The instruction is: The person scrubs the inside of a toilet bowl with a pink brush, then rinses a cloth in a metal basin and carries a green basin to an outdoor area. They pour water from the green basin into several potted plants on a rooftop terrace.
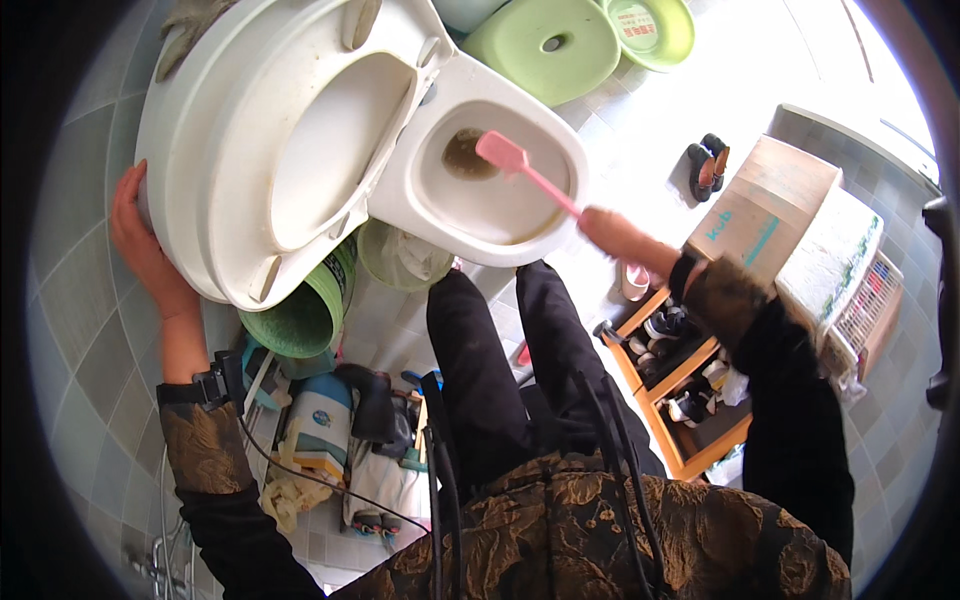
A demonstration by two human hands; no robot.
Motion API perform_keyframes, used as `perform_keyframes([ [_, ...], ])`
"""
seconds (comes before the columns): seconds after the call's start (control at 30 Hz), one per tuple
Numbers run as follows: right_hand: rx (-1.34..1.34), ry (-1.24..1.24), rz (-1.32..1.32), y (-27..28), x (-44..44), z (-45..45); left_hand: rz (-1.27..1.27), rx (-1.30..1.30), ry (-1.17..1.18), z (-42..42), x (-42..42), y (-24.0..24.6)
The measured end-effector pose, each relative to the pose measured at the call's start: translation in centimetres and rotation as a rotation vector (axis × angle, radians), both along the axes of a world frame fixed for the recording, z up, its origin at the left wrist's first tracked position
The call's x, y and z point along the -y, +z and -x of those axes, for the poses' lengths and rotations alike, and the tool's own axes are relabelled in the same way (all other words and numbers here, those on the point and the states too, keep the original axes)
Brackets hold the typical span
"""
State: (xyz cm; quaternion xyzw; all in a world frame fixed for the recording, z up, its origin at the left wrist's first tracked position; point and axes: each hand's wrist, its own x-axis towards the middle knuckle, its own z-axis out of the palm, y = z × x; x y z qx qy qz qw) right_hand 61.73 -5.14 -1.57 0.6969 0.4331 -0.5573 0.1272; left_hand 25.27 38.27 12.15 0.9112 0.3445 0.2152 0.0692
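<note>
Before me stands a white toilet bowl (499,225) with brown-stained water (469,155) at its bottom. My right hand (619,234) grips the handle of a pink toilet brush (504,154). The brush head is above the bowl's opening, near the dark water; whether it touches the bowl I cannot tell. On the left, my left hand (142,232) rests against the outer edge of the raised white toilet lid (199,172), fingers spread along it. The raised toilet seat (281,236) leans with the lid, its bumpers facing out.
A light-green plastic stool (551,52) and a green basin (652,30) stand beyond the bowl. Under the raised lid are a green bucket (296,319) and a lined waste bin (401,259). To the right are a shoe rack (679,375), black shoes (706,169) and a cardboard box (765,202).
</note>
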Motion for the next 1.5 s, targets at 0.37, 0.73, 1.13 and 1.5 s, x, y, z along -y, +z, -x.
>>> perform_keyframes([
  [0.37,-0.175,-2.069,-0.017,-4.7,2.6,29.5,-0.058,-0.038,-0.037,0.5,-0.6,-1.1],
  [0.73,0.614,-2.086,-0.111,-13.1,-7.0,30.0,-0.124,-0.143,-0.117,2.0,-2.4,-2.3],
  [1.13,0.608,-1.907,-0.073,-13.1,-1.7,32.7,-0.044,-0.087,-0.202,2.0,-2.4,-2.6],
  [1.5,0.578,-2.116,-0.055,-12.6,-5.8,31.0,-0.14,-0.095,-0.189,1.5,-2.0,-2.2],
])
